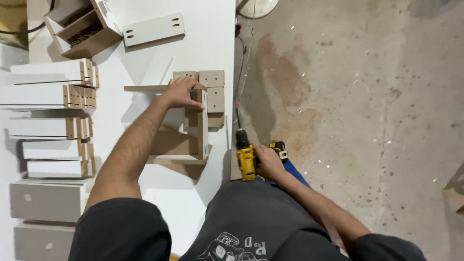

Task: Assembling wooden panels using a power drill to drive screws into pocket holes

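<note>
Seen from my head camera, my left hand (181, 94) lies flat with fingers curled over the top edge of a half-built box of white-faced board (186, 128) that stands on the white worktop (212, 43), its bare brown inner faces showing and its open side turned toward me. My right hand (268, 163) is wrapped closed around the grip of a yellow and black cordless drill (246, 157), held off the worktop's edge above the stained concrete floor (362, 96), the bit pointing away from me, up the frame. The box sits to the left of the drill and slightly farther from my body; its long axis runs away from me, roughly in line with the drill's own, and the left hand is the one on it while the right is near but apart. Just beyond the box, small drilled board pieces (212, 84) lie touching it. At the far left corner a second open box (84, 26) lies tilted, with what looks like dark loose material inside, though I cannot tell what it is; a slotted white panel (153, 30) rests beside it. Stacked white panels (53, 121) with brown edges line the worktop's left side.
</note>
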